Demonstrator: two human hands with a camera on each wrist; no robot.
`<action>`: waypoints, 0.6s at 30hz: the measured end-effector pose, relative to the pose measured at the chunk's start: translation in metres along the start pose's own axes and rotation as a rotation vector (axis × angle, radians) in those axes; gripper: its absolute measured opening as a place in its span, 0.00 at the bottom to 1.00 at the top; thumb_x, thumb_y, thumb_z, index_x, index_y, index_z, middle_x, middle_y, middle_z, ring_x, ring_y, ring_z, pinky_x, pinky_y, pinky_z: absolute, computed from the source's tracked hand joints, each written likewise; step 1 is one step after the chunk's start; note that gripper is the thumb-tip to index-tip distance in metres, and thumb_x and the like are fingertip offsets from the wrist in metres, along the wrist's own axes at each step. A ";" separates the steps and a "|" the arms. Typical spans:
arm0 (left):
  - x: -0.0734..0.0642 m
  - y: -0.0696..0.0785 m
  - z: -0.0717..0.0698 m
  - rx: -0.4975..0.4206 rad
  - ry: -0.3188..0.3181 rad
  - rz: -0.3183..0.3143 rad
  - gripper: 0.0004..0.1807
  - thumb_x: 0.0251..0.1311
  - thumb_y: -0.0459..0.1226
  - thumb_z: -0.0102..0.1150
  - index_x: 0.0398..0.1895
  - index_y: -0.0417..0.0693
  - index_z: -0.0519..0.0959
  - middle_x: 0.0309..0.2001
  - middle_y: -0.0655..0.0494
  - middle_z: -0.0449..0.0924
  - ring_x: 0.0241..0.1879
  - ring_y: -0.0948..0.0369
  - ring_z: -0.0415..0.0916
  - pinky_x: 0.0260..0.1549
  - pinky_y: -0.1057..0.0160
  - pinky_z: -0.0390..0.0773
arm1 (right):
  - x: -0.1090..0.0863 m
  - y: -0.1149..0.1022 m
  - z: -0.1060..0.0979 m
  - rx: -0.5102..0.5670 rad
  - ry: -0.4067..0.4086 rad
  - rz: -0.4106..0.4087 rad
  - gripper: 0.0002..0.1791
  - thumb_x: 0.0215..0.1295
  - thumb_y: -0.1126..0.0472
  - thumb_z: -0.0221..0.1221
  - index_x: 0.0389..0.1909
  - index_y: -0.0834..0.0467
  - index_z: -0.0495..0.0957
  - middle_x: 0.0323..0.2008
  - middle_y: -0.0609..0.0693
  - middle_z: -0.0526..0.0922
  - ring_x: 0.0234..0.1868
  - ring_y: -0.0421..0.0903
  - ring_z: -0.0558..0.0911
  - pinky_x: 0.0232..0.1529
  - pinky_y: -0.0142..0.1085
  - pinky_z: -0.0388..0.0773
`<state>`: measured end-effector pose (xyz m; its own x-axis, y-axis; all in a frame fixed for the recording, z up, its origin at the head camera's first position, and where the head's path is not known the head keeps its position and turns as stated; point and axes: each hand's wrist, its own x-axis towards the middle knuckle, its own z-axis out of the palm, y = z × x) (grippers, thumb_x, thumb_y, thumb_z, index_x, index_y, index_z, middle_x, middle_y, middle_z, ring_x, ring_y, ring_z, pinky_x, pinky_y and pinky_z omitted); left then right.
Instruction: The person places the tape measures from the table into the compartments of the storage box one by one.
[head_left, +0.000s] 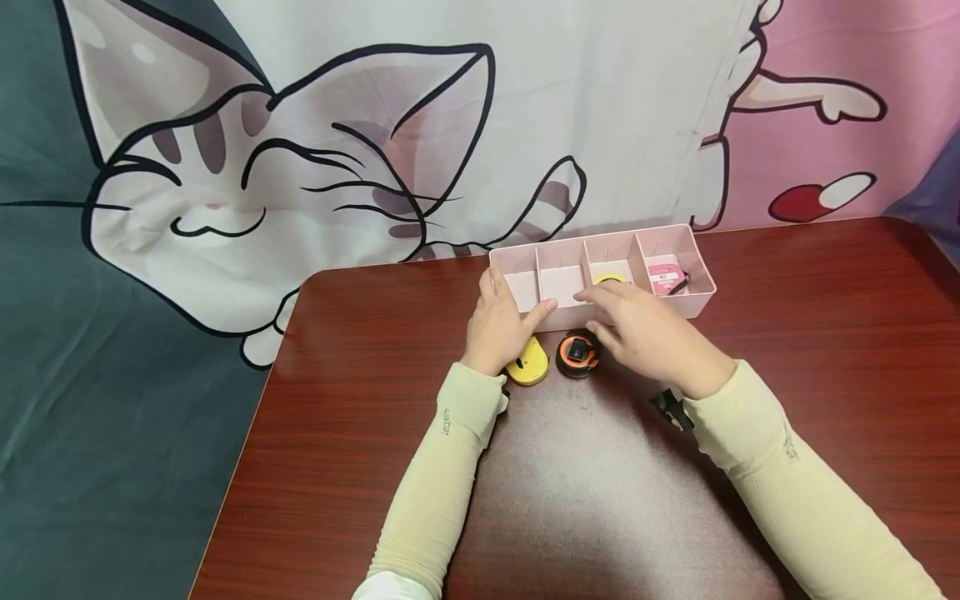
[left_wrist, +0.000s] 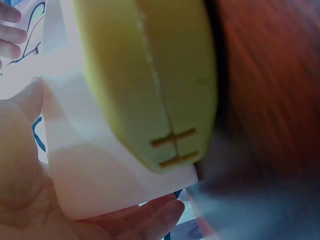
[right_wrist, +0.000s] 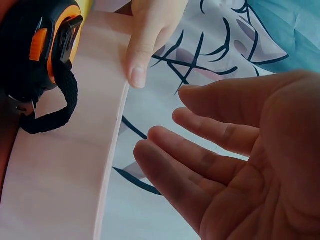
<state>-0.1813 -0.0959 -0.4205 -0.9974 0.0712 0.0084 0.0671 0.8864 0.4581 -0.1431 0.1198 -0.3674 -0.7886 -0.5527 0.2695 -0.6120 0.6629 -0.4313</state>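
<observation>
Near centre of frame, the left hand point(head_left: 498, 329) grips the pink box point(head_left: 573, 317); the right hand point(head_left: 651, 337), parted and empty, could, if lowered, knock the black-and-orange tape measure point(head_left: 577, 356)

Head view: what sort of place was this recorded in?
Probably an indoor recording corner, in a home or studio; I can't tell which. A reddish-brown table stands before a cartoon-cat curtain, with a divided pink box on top.

From above I can dip into the two left compartments point(head_left: 561, 282) of the pink box point(head_left: 573, 315); its dividers point(head_left: 643, 260) stop me sideways, while the yellow object point(head_left: 529, 363), black-and-orange tape measure point(head_left: 577, 353) and left hand point(head_left: 501, 329) crowd its front
</observation>
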 end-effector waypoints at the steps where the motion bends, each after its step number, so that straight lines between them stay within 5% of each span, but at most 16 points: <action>1: 0.000 0.000 0.000 0.001 -0.001 -0.001 0.62 0.63 0.69 0.51 0.79 0.31 0.39 0.77 0.36 0.45 0.64 0.39 0.69 0.51 0.43 0.77 | -0.001 0.000 0.000 -0.003 -0.005 0.002 0.20 0.65 0.69 0.62 0.57 0.70 0.76 0.51 0.65 0.81 0.55 0.60 0.79 0.59 0.55 0.72; 18: 0.000 0.000 0.000 0.005 -0.005 0.000 0.63 0.63 0.69 0.51 0.79 0.31 0.38 0.77 0.37 0.44 0.64 0.39 0.69 0.52 0.43 0.77 | -0.010 -0.003 0.011 0.011 -0.030 -0.058 0.21 0.62 0.68 0.66 0.56 0.67 0.78 0.48 0.61 0.82 0.52 0.57 0.81 0.54 0.53 0.75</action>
<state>-0.1810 -0.0961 -0.4201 -0.9973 0.0737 0.0040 0.0675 0.8885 0.4538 -0.1325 0.1171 -0.3783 -0.7496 -0.6049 0.2686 -0.6557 0.6236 -0.4256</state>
